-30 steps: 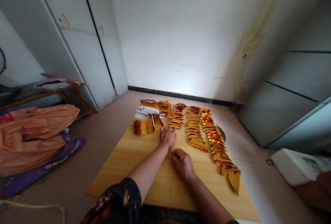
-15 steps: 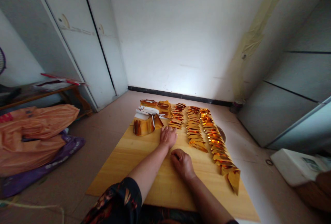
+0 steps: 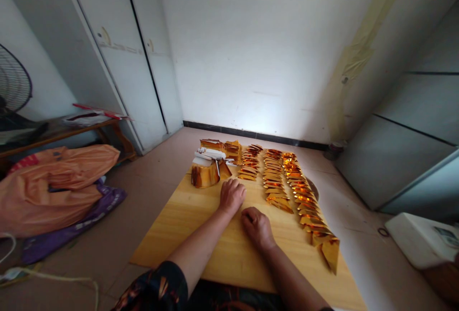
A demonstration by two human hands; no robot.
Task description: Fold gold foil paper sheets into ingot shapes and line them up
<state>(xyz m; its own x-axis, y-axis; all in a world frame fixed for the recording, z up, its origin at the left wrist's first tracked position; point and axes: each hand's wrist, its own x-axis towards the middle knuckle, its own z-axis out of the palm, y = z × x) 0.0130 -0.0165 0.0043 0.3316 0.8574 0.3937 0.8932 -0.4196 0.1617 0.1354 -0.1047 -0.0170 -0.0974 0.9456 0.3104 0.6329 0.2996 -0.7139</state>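
Observation:
My left hand (image 3: 232, 197) rests on the wooden board (image 3: 201, 215), its fingers curled under and nothing visible in them. Slightly nearer and to the right, my right hand (image 3: 258, 227) lies closed in a loose fist, apart from the left and with no object showing. Just beyond my left hand stand a curved stack of gold foil sheets (image 3: 205, 176) and a single gold piece (image 3: 225, 169). Folded gold foil pieces stand in three overlapping rows: a short row (image 3: 249, 162), a middle row (image 3: 274, 177) and a long right row (image 3: 304, 201).
White paper rolls (image 3: 211, 154) and more gold foil (image 3: 233, 148) lie at the board's far left. An orange bag (image 3: 71, 182) and a purple bag (image 3: 79, 227) are on the floor at left. A white box (image 3: 419, 239) stands at right, wardrobes (image 3: 107, 62) on the left.
The view has turned slightly left, so everything sits further right and more of the fan shows. My left hand has drawn back a little toward me with its fingers more curled; my right stays fisted.

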